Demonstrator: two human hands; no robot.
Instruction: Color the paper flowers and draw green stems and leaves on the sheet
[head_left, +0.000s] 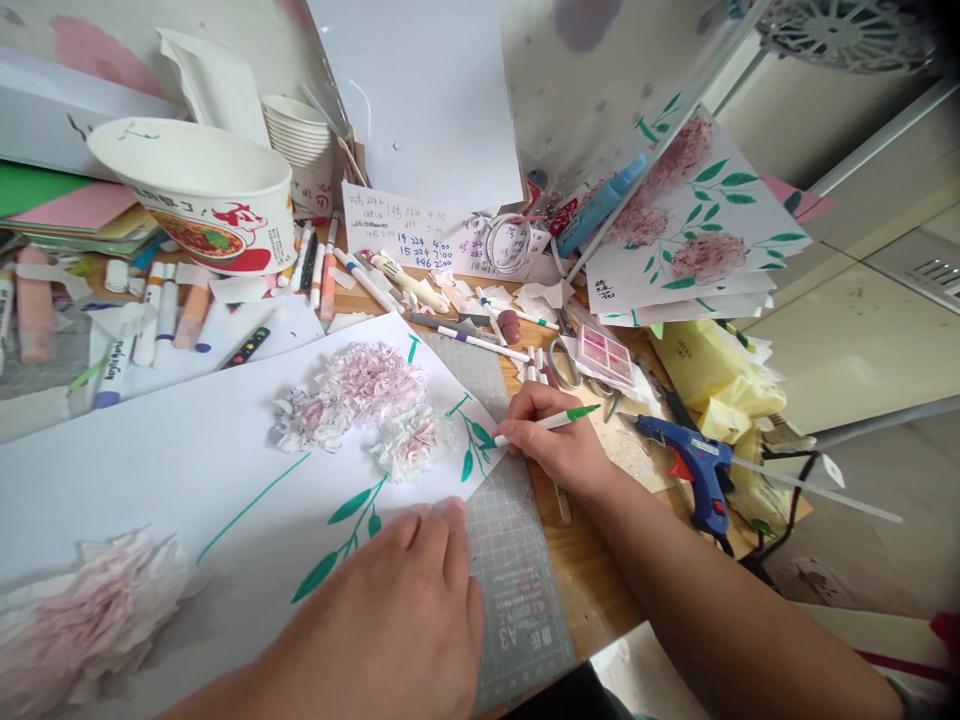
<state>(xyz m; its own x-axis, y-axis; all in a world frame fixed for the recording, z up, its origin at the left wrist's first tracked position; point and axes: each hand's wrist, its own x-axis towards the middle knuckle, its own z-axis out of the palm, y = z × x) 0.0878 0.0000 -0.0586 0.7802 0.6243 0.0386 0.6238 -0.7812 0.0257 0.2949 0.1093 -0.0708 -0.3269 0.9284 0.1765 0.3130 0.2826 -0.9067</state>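
Pinched in my right hand point(559, 440) is a white marker pen point(547, 421) with a green end, its tip touching the right edge of a white paper sheet point(247, 510). Painted green leaves point(478, 450) are beside the tip. My left hand point(397, 590) lies palm down on the sheet's lower part, fingers together and nothing seen in them. Ruffled pink paper flowers point(375, 385) stand on the sheet, with a pale one point(412, 442) above my left fingers and a larger one point(97, 620) at lower left. A green stem line point(253, 507) runs between the flowers.
Under the sheet is a grey cutting mat point(517, 600). A blue glue gun point(697, 465) lies right of my right forearm. Scissors point(564, 362), a pink palette point(604, 355), several markers and paper scraps crowd the back. A paper bowl point(202, 200) stands back left; finished flower sheets point(697, 220) lean back right.
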